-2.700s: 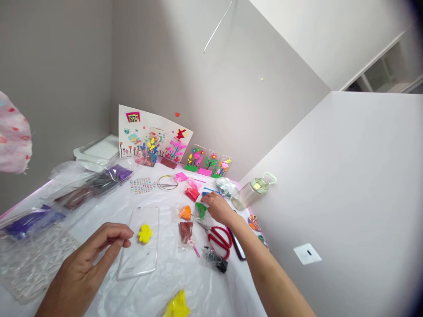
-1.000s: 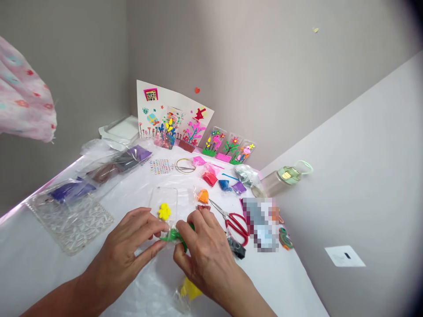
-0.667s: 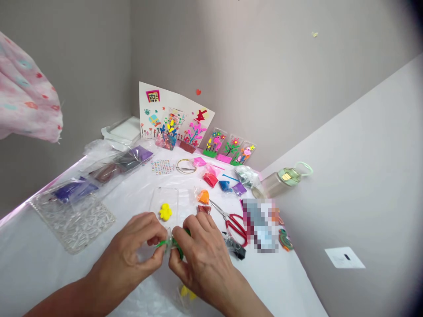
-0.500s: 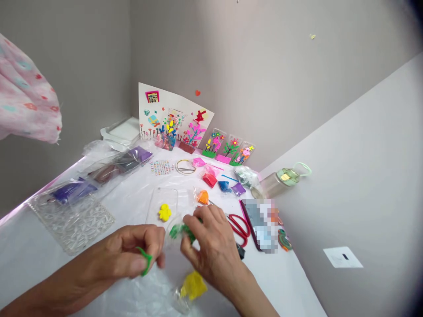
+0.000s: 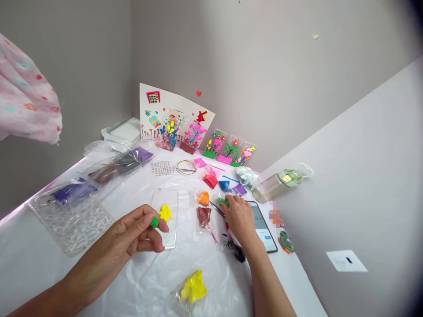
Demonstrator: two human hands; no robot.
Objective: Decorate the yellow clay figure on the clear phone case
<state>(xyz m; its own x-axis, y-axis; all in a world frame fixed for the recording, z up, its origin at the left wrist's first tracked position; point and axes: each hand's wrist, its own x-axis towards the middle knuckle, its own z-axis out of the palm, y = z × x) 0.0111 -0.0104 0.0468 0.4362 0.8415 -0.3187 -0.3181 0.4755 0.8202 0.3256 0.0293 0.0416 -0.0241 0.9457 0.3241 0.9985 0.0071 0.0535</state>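
Note:
A small lump of green modelling clay [image 5: 154, 222] is pinched between the thumb and forefinger of my left hand [image 5: 132, 235], with the other fingers loosely curled. Just beyond that hand lies a clear phone case [image 5: 171, 235] bearing a yellow clay flower [image 5: 165, 213]. My right hand [image 5: 240, 218] reaches out to the right, its fingers on a bag of green clay [image 5: 222, 201] and partly hiding it. Under that hand are scissors [image 5: 218, 208], their handles mostly covered. A bag of dark red clay [image 5: 204, 215] and a bag of orange clay [image 5: 204, 198] lie to its left.
An opened bag of yellow clay [image 5: 194, 286] lies near the front. A phone [image 5: 269, 237] and a bottle [image 5: 280, 182] stand or lie at the right. Decorated clay panels [image 5: 230, 149] lean against the wall. A textured clear sheet [image 5: 77, 224] is at the left.
My right hand has carried the bag of green clay away to the right, beside the scissors. The green strand in my left hand is now a compact lump.

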